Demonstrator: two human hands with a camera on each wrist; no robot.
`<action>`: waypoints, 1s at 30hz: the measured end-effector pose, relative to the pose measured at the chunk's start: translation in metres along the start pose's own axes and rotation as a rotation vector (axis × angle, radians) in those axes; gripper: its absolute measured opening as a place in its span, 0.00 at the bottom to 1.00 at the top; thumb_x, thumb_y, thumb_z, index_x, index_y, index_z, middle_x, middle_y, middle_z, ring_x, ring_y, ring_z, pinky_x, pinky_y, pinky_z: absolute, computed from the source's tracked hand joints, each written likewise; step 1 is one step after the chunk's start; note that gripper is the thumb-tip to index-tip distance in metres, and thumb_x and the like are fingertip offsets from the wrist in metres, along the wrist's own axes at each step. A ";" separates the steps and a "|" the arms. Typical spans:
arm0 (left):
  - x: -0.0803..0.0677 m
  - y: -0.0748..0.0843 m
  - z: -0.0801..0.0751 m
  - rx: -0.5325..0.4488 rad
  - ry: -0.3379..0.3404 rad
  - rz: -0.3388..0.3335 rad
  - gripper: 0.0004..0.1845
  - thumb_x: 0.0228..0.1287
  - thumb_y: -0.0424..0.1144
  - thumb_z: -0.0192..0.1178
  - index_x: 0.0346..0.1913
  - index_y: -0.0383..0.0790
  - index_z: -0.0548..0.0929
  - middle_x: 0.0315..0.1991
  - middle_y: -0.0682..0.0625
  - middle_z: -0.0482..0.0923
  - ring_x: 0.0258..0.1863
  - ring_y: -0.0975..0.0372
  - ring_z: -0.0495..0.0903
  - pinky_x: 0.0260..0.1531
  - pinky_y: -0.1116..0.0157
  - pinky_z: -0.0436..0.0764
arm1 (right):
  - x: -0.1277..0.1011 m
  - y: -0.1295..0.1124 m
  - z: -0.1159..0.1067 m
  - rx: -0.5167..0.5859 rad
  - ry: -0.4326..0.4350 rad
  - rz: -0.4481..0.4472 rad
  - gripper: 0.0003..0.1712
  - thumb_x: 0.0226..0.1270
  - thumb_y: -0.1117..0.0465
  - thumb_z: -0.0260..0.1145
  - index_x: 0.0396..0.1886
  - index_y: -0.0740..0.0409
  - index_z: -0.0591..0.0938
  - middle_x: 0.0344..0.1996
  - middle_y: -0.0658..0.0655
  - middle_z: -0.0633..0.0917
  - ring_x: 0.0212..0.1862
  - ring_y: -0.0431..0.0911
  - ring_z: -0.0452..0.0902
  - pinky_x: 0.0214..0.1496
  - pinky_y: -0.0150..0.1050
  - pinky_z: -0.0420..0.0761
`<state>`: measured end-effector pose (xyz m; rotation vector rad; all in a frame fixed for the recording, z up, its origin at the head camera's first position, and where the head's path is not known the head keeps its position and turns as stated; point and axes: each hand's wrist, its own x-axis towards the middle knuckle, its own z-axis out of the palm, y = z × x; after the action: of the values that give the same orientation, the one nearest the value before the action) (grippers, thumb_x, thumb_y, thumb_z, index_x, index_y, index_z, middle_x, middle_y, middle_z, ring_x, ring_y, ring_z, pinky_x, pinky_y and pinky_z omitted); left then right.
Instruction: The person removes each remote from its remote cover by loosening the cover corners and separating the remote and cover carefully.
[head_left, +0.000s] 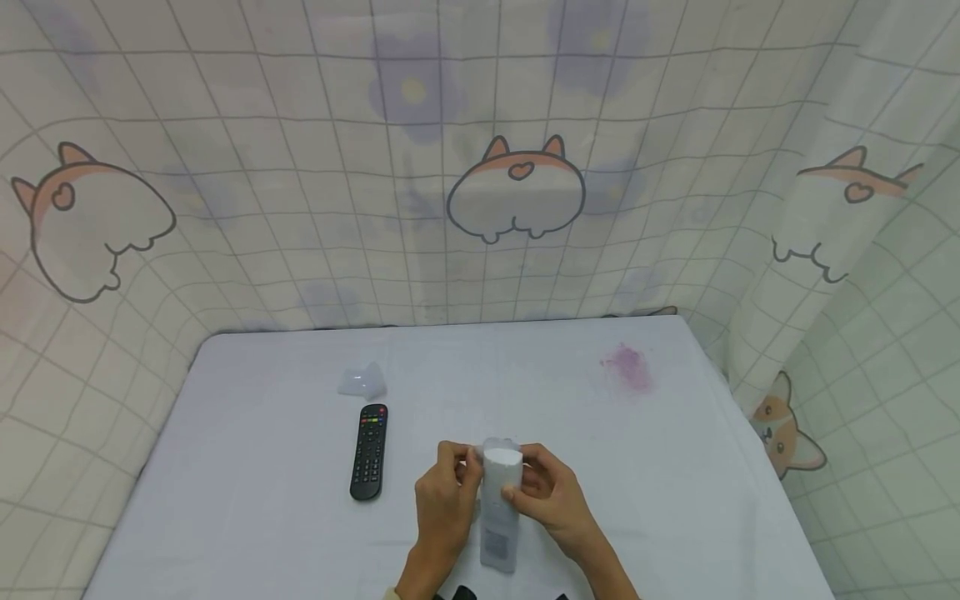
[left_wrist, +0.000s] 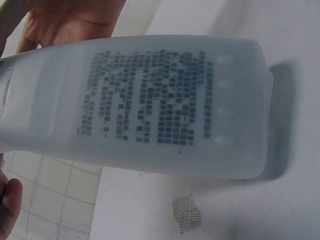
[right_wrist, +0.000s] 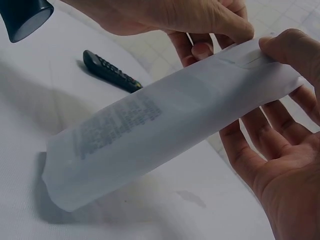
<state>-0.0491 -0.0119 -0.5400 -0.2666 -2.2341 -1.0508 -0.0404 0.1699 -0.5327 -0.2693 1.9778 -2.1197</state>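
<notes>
Head view: before grid-patterned cloth (head_left: 420, 275), over a pink-stained white tabletop (head_left: 262, 417), your left grip (head_left: 441, 508) and right grip (head_left: 553, 500) pinch a pale sleeve (head_left: 500, 517). Left wrist: it is translucent, with dark print (left_wrist: 145, 97). Right wrist: it slants.

The head view is facing forward-down over the tabletop (head_left: 262, 458); wrist views are sharing the pale sleeve (left_wrist: 140, 105), close up, mid-frame.

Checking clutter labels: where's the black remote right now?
In the head view, the black remote lies on the white tabletop, left of the person's left hand and just below the translucent plastic piece in the picture.
</notes>
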 end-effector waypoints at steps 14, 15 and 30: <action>-0.002 -0.004 -0.003 -0.009 -0.030 -0.022 0.05 0.78 0.36 0.58 0.42 0.39 0.78 0.25 0.53 0.87 0.20 0.77 0.74 0.19 0.83 0.69 | -0.001 -0.002 0.001 0.001 0.026 0.004 0.28 0.66 0.68 0.75 0.62 0.66 0.74 0.58 0.56 0.83 0.58 0.41 0.86 0.58 0.34 0.86; -0.002 -0.004 -0.003 -0.010 -0.033 -0.024 0.06 0.79 0.38 0.57 0.42 0.40 0.78 0.24 0.53 0.86 0.20 0.77 0.73 0.18 0.83 0.69 | -0.001 -0.001 0.001 0.003 0.025 0.002 0.28 0.66 0.68 0.74 0.63 0.66 0.74 0.58 0.56 0.84 0.58 0.40 0.86 0.58 0.34 0.86; -0.003 -0.001 -0.005 -0.023 -0.066 -0.052 0.04 0.70 0.31 0.64 0.40 0.42 0.79 0.21 0.57 0.82 0.21 0.77 0.75 0.20 0.82 0.70 | 0.004 0.004 0.000 0.033 0.026 0.001 0.31 0.66 0.68 0.74 0.65 0.66 0.72 0.62 0.60 0.81 0.61 0.39 0.84 0.60 0.33 0.85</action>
<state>-0.0447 -0.0156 -0.5403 -0.2585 -2.3003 -1.1104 -0.0439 0.1690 -0.5364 -0.2361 1.9547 -2.1643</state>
